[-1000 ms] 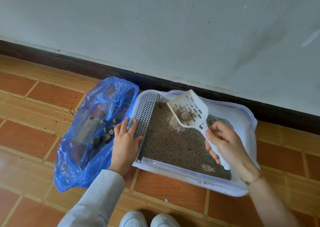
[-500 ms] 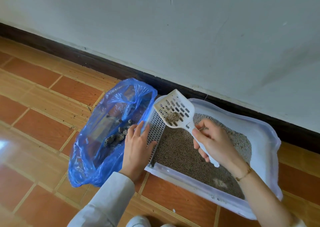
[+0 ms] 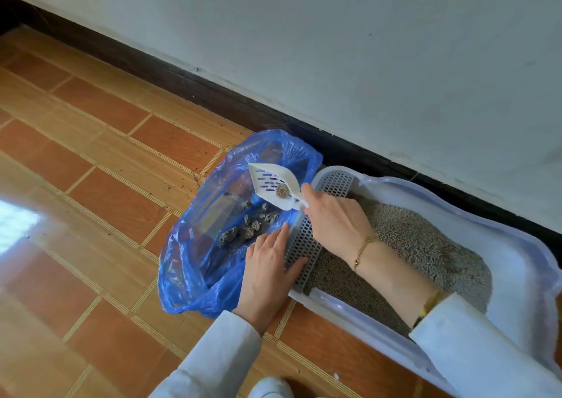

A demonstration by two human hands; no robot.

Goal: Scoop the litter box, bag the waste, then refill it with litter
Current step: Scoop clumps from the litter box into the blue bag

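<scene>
A white litter box (image 3: 517,270) holding grey litter (image 3: 419,245) sits on the floor against the wall. To its left lies an open blue plastic bag (image 3: 194,264) with several litter-coated clumps (image 3: 249,230) inside. My right hand (image 3: 334,221) grips the handle of a white slotted scoop (image 3: 273,184), which hangs over the bag's mouth with one clump (image 3: 282,191) in it. My left hand (image 3: 267,276) lies flat, fingers straight, across the bag's edge and the box's grey grille step (image 3: 304,245).
The floor is orange-brown tile with scattered litter grains (image 3: 182,181) left of the bag. A dark baseboard (image 3: 213,93) runs under a pale wall. A white shoe tip (image 3: 270,388) shows at the bottom edge.
My right hand has carried the scoop left, from above the litter to over the bag's mouth. The loose litter has sifted out, leaving one clump. My left hand stays at the bag's edge.
</scene>
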